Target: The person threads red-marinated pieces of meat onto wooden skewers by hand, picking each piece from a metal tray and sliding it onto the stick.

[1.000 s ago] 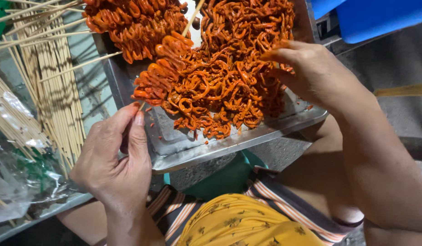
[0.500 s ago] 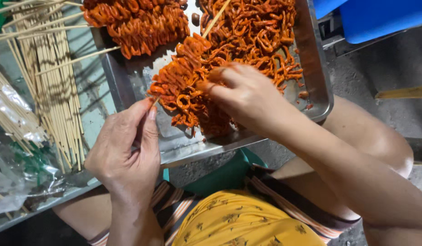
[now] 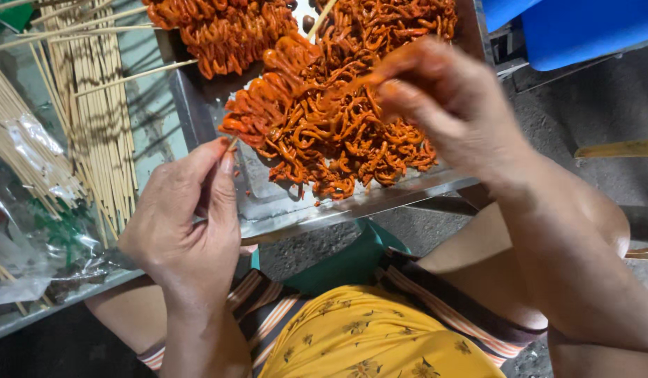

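Clear crumpled plastic bag (image 3: 30, 245) at left table edge, beside skewers; green inside.

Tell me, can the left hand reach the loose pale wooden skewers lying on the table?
Probably yes: the left hand is beside the loose pale wooden skewers, nothing between, though its fingers already pinch a thin stick.

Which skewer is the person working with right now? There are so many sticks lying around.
Start at the metal tray heaped with orange-red marinated strips. At its near left corner the left hand pinches one bamboo skewer, only its tip showing. Unlike the loose skewers lying flat further left, it is held.
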